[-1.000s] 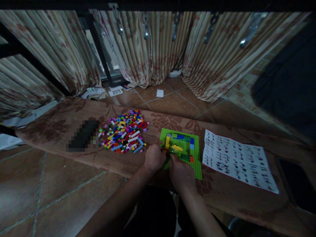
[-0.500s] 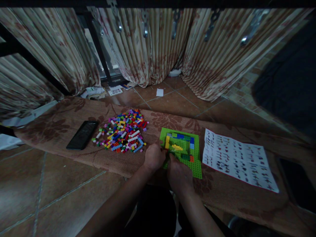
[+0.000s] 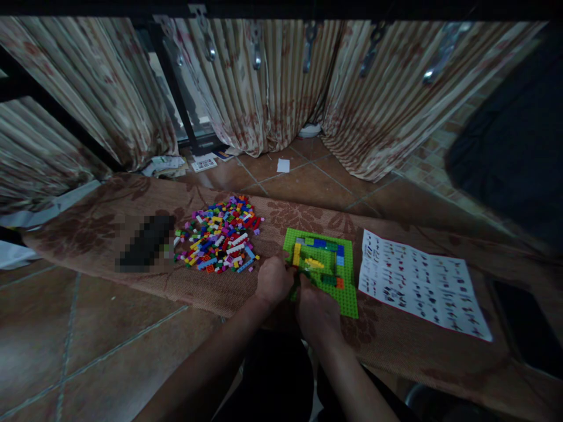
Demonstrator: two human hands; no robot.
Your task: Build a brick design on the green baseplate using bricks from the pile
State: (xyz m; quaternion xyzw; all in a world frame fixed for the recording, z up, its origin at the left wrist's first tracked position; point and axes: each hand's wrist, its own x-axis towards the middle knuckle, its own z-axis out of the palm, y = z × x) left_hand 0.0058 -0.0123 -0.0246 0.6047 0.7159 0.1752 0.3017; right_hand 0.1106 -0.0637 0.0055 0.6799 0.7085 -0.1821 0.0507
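A green studded baseplate lies on the cloth in front of me. Toy bricks in blue, yellow, green and orange form an outline on it, with yellow bricks inside. My left hand is closed at the plate's left edge, its fingertips close to the end of the yellow row. Beside it, my right hand covers the near left corner, fingers curled and pointing at the same spot. Whatever lies between the fingers of either hand is hidden. Left of the plate spreads a pile of loose coloured bricks.
A printed instruction sheet lies right of the plate, and a dark phone-like object beyond it. At the left is a pixelated black object. Patterned cloth covers the long surface. Curtains hang behind, above a tiled floor.
Both hands stay at the same corner of the baseplate with hardly any movement. The view has shifted very slightly. The phone on the left now appears pixelated.
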